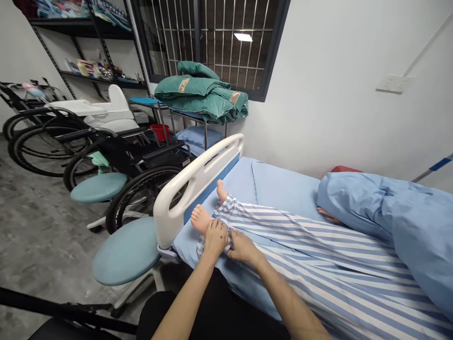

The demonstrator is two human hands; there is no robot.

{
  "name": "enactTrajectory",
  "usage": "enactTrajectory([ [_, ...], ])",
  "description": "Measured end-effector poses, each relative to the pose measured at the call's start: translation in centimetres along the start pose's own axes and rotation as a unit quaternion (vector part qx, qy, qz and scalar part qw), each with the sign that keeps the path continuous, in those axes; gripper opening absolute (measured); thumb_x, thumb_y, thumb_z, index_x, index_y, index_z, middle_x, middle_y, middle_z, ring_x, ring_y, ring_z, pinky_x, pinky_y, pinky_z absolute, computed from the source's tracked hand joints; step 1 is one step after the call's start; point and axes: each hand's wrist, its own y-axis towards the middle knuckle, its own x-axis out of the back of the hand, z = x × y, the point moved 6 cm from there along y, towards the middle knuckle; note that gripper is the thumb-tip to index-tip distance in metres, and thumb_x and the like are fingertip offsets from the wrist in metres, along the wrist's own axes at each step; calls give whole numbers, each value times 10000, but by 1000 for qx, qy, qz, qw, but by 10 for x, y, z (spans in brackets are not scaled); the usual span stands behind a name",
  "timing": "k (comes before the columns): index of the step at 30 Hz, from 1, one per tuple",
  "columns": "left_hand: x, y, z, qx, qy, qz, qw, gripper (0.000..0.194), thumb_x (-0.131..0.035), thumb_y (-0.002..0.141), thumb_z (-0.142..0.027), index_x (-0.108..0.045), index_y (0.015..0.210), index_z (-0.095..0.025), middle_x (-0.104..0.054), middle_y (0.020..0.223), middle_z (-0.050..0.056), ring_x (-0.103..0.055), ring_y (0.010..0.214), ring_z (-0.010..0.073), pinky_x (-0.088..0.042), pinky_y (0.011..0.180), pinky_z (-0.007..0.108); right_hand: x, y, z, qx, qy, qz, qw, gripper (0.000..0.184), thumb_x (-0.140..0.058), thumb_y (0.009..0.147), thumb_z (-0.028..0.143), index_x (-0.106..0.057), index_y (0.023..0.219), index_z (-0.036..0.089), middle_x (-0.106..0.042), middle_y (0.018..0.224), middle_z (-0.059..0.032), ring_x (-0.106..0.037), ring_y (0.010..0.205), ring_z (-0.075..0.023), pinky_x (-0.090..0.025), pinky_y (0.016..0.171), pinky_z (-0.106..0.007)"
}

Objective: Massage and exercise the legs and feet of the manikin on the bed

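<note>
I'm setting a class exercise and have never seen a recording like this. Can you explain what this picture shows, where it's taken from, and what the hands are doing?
There's no machine here. This is a single view from a camera worn on a person's head, looking forward and down, so the two bare arms coming in from the bottom are the wearer's own. On a hospital bed's blue sheet lies a figure, probably a training manikin, in striped pyjamas, with a blue cover over its upper part. The left hand lies over the striped trouser cuff beside the bare foot, and the right hand has its fingers on the same cuff. How firmly either hand grips is hard to tell. A white bed-end rail stands nearby, and beyond it are a round teal stool and a wheelchair.
</note>
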Motion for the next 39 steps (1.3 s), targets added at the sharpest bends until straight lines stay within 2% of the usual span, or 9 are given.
enactTrajectory([
  [4, 19, -12, 6, 32, 4, -66, 997, 273, -456, 848, -151, -623, 1064, -153, -568, 1281, 174, -453, 1231, 340, -360, 1015, 500, -21, -2, -8, -46, -35, -13, 998, 638, -644, 706, 263, -494, 1314, 135, -638, 1171, -187, -614, 1055, -346, -469, 877, -396],
  [11, -5, -2, -15, -73, -87, 76, 991, 206, -407, 886, -141, -612, 894, -169, -677, 903, 101, -604, 901, 242, -460, 860, 401, -17, -6, -6, -24, -28, -31, 999, 545, -585, 749, 274, -549, 1253, 71, -654, 1137, -198, -621, 1025, -341, -457, 853, -389],
  [15, -16, 7, -22, -74, -87, 115, 987, 222, -397, 897, -158, -619, 890, -144, -696, 883, 109, -630, 849, 238, -443, 857, 421, -4, 2, -21, 11, 78, 49, 996, 352, -592, 763, 284, -651, 1075, 131, -716, 1036, -104, -654, 936, -253, -458, 791, -294],
  [18, -23, 10, -26, -53, -83, 137, 986, 236, -418, 896, -220, -640, 881, -142, -707, 857, 102, -639, 810, 235, -434, 852, 425, 20, 35, -43, -8, 121, 41, 992, 244, -545, 786, 225, -680, 977, 156, -732, 976, -57, -657, 915, -207, -452, 811, -263],
  [23, -22, 10, -31, -45, -76, 114, 990, 253, -418, 884, -213, -649, 802, -147, -703, 816, 100, -638, 793, 232, -419, 842, 418, 59, 135, -47, -19, 131, -124, 983, 610, -613, 772, 320, -475, 1329, 112, -616, 1270, -137, -581, 1159, -247, -440, 918, -300],
  [28, -23, 8, -30, -44, -72, 106, 991, 221, -452, 860, -212, -655, 794, -156, -697, 791, 100, -640, 773, 241, -433, 820, 426, 22, 199, -45, -95, 71, 8, 993, 715, -714, 692, 469, -480, 1287, 148, -653, 1185, -138, -640, 1070, -265, -480, 809, -307],
  [31, -25, 10, -29, -48, -73, 106, 991, 229, -447, 865, -216, -657, 793, -160, -693, 792, 101, -638, 775, 239, -440, 822, 424, 3, 190, -65, -129, -13, 41, 991, 650, -672, 734, 550, -526, 1220, 144, -668, 1145, -181, -657, 1045, -277, -475, 814, -325],
  [34, -25, 13, -29, -45, -72, 117, 990, 240, -437, 864, -207, -658, 795, -144, -686, 787, 104, -630, 782, 239, -442, 840, 427, -1, 168, -81, -122, -62, 28, 990, 531, -661, 783, 443, -543, 1190, 124, -676, 1120, -212, -651, 1062, -301, -452, 869, -366],
  [39, -24, 11, -25, -21, -102, 73, 992, 238, -437, 817, -159, -648, 918, -118, -676, 950, 139, -599, 950, 273, -446, 898, 440, 5, 140, -72, -117, -88, 9, 989, 477, -663, 788, 369, -560, 1181, 119, -687, 1080, -224, -650, 1072, -309, -445, 903, -397],
])
